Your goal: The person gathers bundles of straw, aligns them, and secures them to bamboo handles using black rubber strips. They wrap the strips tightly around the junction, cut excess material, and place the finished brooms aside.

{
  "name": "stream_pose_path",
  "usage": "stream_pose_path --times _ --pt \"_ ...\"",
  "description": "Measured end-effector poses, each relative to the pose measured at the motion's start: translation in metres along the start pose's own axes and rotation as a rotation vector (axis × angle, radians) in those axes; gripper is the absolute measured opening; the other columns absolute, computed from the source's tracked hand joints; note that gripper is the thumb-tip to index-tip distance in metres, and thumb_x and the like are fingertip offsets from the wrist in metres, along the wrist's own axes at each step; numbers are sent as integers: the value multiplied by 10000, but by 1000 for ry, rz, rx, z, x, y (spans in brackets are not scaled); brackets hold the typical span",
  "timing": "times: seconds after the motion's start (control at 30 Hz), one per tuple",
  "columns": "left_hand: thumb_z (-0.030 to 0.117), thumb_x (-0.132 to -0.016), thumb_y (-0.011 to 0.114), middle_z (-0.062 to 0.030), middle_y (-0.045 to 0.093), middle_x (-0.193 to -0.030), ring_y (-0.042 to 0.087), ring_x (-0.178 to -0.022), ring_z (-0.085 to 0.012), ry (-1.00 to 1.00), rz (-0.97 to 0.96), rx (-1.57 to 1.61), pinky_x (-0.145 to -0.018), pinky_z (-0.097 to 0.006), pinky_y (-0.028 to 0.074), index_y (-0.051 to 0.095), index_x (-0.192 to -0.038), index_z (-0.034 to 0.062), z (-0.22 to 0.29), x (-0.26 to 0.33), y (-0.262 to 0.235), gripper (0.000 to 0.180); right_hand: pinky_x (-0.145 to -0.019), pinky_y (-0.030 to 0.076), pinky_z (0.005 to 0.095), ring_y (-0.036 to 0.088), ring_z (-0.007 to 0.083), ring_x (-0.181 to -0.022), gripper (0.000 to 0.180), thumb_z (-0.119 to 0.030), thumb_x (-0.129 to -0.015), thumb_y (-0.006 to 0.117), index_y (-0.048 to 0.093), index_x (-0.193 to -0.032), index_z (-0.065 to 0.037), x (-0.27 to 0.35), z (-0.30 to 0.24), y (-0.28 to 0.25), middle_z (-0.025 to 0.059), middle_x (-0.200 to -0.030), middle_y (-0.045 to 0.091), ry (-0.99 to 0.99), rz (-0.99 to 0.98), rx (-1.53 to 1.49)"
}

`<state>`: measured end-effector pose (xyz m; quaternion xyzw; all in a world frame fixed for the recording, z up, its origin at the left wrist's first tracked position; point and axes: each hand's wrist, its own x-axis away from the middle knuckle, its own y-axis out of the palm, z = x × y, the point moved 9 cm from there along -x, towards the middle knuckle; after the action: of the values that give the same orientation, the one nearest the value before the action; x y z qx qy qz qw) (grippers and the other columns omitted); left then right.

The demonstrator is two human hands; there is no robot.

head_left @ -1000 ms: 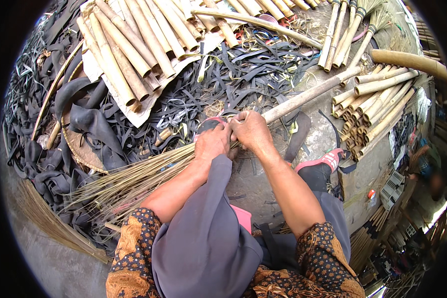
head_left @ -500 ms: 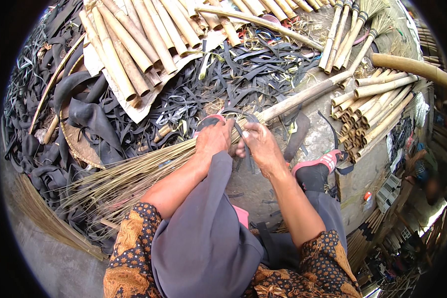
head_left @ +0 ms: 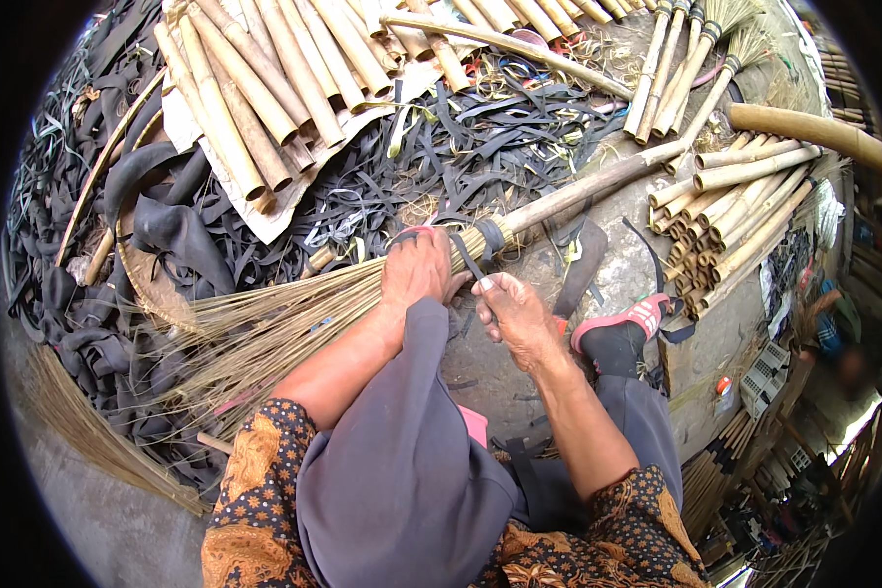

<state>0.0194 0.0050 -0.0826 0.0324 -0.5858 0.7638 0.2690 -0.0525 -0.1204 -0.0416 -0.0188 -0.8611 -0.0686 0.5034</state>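
At the lower left, a sheaf of pale dry stalks (head_left: 118,436) lies on the grey floor, with a heap of dark sheeting (head_left: 181,235) above it. Next rightward, the fibre bundle (head_left: 284,318) fans out over the scraps, its loose ends toward the left, its gathered neck near the middle of the view. Left hand (head_left: 416,269) clamped over that bundle, back of the hand uppermost, just left of the neck. Beside it a dark strip (head_left: 467,260) comes off the bundle and slants down to the right hand (head_left: 517,318), whose thumb and fingertips appear pinched together on it; the other fingers are curled. Change noted: a second ago the two hands met over the neck; now the right sits lower and apart from the left, the strip shows between them, and a dark band (head_left: 492,233) is plain to see around the neck. Judged from this, binding is under way but unfinished, the strip's end not yet secured. Right of the band, a bamboo pole (head_left: 598,191) runs out of the neck, rising to the upper right. Farther right, a pink shoe (head_left: 622,323), then stacked bamboo tubes (head_left: 710,230), cut ends facing the worker.
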Motion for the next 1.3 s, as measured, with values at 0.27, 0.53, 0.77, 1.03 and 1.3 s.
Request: stream_pose_path --times 0.27,0.53,0.77,1.03,1.3 --pt "387 -771 882 -189 716 -1052 736 -986 -337 3 -143 26 -829 -437 606 583 -1106 17 -12 -13 24 581 -511 324 222 409 45 -558 296 -334 -1094 561 602 -957 -75 28 -6 3 -45 -662 481 -51 21 20" --pt "615 -927 675 -235 711 -1042 744 -934 -361 18 -136 84 -824 -448 609 596 -1179 -22 -15 -18 16 691 -519 314 229 397 47 -558 286 -326 -1096 561 597 -941 -88 65 -1 -4 -60 -659 456 -95 52 43" --pt "630 -934 651 -284 716 -1059 714 -994 -454 9 -315 261 -889 -504 572 595 -1257 -44 -25 -26 8 750 -612 379 254 443 58 -681 261 -241 -1106 528 608 -941 -55 107 1 -24 -34 -739 524 -153 29 255" --pt "569 -935 721 -81 697 -885 609 -852 -159 127 -515 1046 -799 -362 485 728 -1141 14 -11 -20 -12 592 -702 475 459 639 365 -760 300 -293 -1079 548 605 -995 -11 53 56 -64 194 -789 606 -366 86 808" --pt "590 -902 776 17 629 -1052 534 -975 -83 32 -1000 1231 -850 -286 426 710 -1178 48 7 9 15 612 -855 552 479 689 424 -964 234 -176 -965 618 644 -1136 -19 -59 -8 -30 214 -955 701 -809 93 968"
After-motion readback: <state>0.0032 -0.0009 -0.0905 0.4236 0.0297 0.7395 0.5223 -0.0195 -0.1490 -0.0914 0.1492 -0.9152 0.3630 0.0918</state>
